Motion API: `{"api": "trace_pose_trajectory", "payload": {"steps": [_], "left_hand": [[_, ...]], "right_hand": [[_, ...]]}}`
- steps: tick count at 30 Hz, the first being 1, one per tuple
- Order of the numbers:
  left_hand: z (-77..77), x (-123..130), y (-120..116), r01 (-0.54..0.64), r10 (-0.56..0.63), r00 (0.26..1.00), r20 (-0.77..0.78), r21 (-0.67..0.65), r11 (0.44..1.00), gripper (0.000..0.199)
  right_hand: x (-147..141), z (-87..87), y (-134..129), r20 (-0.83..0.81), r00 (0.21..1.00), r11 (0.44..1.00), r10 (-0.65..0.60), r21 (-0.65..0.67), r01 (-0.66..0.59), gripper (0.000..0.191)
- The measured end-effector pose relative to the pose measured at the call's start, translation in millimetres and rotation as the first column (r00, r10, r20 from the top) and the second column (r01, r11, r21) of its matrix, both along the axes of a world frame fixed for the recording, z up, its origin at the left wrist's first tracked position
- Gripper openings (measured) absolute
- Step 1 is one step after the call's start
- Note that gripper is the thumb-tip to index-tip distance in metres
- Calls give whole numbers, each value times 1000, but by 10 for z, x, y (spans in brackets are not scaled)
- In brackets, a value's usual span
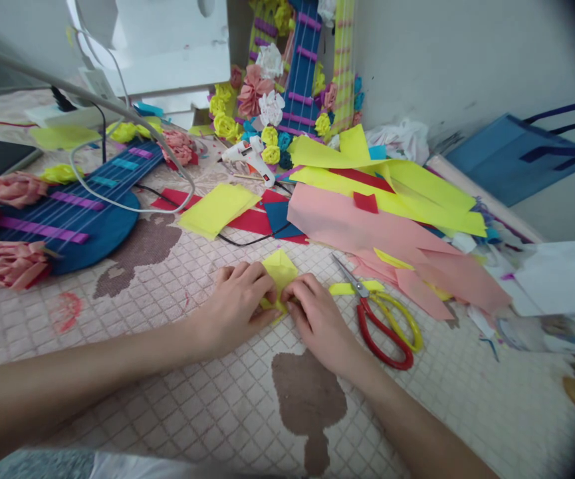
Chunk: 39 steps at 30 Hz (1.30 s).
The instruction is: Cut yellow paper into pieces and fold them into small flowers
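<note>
A small piece of yellow paper (280,267), creased and folded, lies on the quilted tablecloth between both hands. My left hand (240,299) presses its left side, fingers curled and thumb near the lower corner. My right hand (312,303) pinches its right edge, with bent fingertips close to the left thumb. The paper's lower part is partly hidden by the fingers. Beside my right hand lie scissors (384,319) with red and yellow handles, blades slightly apart, over a yellow paper strip (342,289). Behind the hands sits a stack of yellow paper squares (219,209).
At the left lies a blue paper guitar (102,229) with paper flowers, crossed by a white cable (117,110). A glue gun (252,158) stands at the back. Yellow sheets (417,189) and pink sheets (347,216) spread rightward. More decorated guitars (303,73) lean against the wall.
</note>
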<state>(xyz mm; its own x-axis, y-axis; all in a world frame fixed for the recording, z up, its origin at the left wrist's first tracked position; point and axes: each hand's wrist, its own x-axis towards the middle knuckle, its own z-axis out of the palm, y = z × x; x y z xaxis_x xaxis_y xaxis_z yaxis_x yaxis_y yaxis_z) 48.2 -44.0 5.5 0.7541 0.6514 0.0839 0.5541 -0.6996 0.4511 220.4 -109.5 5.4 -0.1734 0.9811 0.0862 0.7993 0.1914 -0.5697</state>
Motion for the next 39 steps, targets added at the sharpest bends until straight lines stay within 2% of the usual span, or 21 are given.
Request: {"api": "trace_pose_trajectory", "payload": {"steps": [6,11,17,21,27,34,39], "left_hand": [[3,8,-12,-10,10,1000,7,-17,1000,12],[34,1,0,-17,20,999,37,-69,997,11],[65,-24,-14,-14,42,978,205,-136,991,10],[55,-22,-55,35,-17,970,241,-73,997,14],[21,3,-70,77,-87,977,195,55,996,36],[26,11,-98,121,-141,982,126,151,981,12],[24,-17,-69,134,-152,974,166,116,984,11]], "right_hand": [[7,-66,-2,-55,997,997,-52,61,56,28],[101,17,-32,-76,997,998,30,65,-25,38],[165,91,-41,1,996,995,90,50,-90,35],[177,90,-27,39,994,994,106,28,-107,29],[162,58,-3,67,993,989,95,104,-101,19],[156,55,10,18,999,988,26,154,-29,15],[206,52,12,0,1000,973,-20,229,20,20]]}}
